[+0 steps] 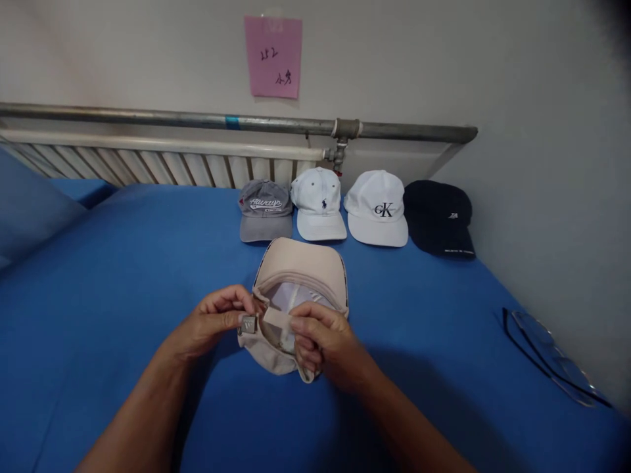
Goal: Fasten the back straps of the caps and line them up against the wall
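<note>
A beige baseball cap [302,257] lies with its inside facing me and its brim pointing away, on the blue sheet. At its back strap, my left hand [211,318] pinches the metal buckle [248,324] between thumb and fingers. My right hand [323,335] is closed on the pale strap end [277,318], which stretches across the cap's opening toward the buckle. Whether the strap runs through the buckle, I cannot tell. Part of the cap's right side is hidden behind my right hand.
Behind stand a grey cap [266,213], a pale blue-white cap [320,203], a white cap [377,209] and a black cap [438,217] in a row. Eyeglasses [549,358] lie at the right edge. A radiator [162,167] with a pipe [162,118] runs along the wall.
</note>
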`<action>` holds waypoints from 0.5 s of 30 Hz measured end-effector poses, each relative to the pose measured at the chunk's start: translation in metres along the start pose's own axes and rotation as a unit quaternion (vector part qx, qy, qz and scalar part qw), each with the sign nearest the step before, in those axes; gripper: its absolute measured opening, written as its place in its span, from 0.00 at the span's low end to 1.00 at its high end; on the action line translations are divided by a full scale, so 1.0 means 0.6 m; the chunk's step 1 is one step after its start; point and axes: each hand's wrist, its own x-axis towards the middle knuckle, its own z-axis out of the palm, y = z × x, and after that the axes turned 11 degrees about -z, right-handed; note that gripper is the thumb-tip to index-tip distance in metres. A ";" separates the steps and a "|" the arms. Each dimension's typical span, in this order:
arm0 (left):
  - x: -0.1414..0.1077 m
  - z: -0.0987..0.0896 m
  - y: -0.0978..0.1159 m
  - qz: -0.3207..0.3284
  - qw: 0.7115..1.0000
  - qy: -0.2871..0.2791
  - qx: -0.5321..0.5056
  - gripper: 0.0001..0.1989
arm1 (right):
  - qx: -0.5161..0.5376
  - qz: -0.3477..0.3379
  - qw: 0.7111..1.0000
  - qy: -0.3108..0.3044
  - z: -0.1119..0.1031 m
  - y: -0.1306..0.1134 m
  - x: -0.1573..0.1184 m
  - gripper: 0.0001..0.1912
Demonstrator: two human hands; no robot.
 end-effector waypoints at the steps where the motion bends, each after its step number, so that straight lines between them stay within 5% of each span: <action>1: 0.003 0.000 -0.001 0.001 1.000 0.002 -0.005 0.05 | -0.014 -0.003 1.000 0.000 -0.001 0.002 -0.002 0.11; 15: 0.004 0.001 0.001 -0.013 1.000 -0.023 -0.009 0.06 | -0.024 0.017 0.999 -0.033 -0.001 0.010 -0.001 0.08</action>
